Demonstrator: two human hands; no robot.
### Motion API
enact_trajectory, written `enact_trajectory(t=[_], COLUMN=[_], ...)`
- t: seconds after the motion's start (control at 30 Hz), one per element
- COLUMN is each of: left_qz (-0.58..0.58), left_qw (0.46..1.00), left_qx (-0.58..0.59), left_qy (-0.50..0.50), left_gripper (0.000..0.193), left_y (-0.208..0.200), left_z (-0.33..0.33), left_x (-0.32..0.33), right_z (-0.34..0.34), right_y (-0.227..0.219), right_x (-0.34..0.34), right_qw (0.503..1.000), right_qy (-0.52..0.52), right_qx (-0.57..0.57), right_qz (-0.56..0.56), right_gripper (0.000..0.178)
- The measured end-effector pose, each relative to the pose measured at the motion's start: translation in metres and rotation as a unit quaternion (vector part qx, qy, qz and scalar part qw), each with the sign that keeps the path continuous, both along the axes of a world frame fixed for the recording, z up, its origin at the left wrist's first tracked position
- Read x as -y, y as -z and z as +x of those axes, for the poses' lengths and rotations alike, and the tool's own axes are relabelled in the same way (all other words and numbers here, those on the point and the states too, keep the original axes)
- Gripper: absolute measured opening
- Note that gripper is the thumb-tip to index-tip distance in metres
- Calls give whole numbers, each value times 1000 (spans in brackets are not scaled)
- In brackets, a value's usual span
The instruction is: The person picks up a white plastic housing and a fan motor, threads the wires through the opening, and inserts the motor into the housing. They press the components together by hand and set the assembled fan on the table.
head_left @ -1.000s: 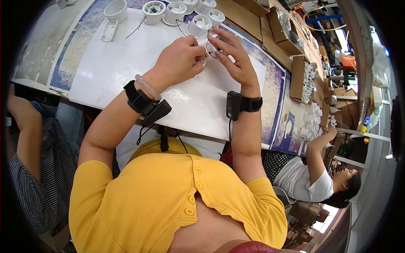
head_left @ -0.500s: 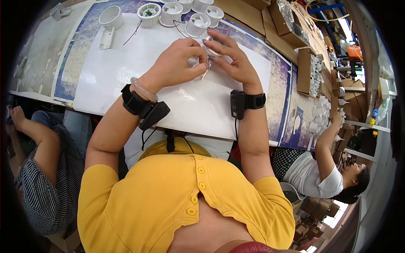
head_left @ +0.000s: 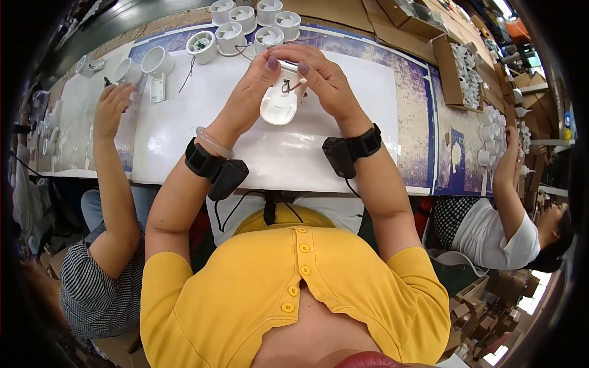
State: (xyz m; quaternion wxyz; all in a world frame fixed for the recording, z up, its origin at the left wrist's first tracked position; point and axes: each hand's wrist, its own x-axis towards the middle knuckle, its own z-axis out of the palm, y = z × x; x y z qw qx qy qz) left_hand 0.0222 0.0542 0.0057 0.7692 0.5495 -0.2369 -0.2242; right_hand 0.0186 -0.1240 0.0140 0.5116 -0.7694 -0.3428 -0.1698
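Note:
A white plastic handheld-fan housing [head_left: 278, 110] is held between my two hands above the white work sheet. Its rounded handle end points toward me, with its hollow inside showing and thin reddish wires with a small white connector running in it. My left hand [head_left: 253, 86] grips its left side, thumb along the edge. My right hand [head_left: 326, 81] closes round the right side, thumb near the wires, fingers over the far end. The fingers cover the ring end. Just beyond my hands stand several white round fan units [head_left: 268, 38] with blades.
To the left lies another white ring-and-handle housing [head_left: 157, 87], beside an open fan unit with a green board [head_left: 201, 45]. A co-worker's hand [head_left: 114, 105] reaches in at the left. At right, a cardboard box [head_left: 451, 76] holds white parts, and another person's arm [head_left: 505, 162] extends over the table.
The housing has been raised and turned, so its hollow handle and wires now show. My hands have closed round its sides. A co-worker's hand has come over the table at the left.

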Motion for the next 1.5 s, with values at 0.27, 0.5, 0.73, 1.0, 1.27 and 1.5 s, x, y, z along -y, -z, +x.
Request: enact_trajectory(t=[0.27,0.5,0.73,1.0,1.27,1.5], left_qz=[13,-21,-19,-33,13,5], left_qw=[1000,1000,1000,999,999,1000], left_qx=[27,4,6,-14,51,-9], left_qy=[-1,-4,-4,-28,-10,14], left_gripper=[67,66,66,66,60,58], left_y=[20,22,21,17,26,18], left_z=[10,13,13,20,22,17], left_x=[17,23,20,13,13,19], right_z=[-12,-12,-9,-9,-19,-17], right_y=[2,5,7,-2,-21,-18], right_x=[-4,-5,-6,10,22,22], right_qw=[930,925,941,993,998,988], right_qy=[-64,-15,8,62,34,54], right_qx=[-261,-294,-280,-43,-4,97], right_qz=[250,242,189,92,-54,-108], right_gripper=[31,30,31,25,29,22])
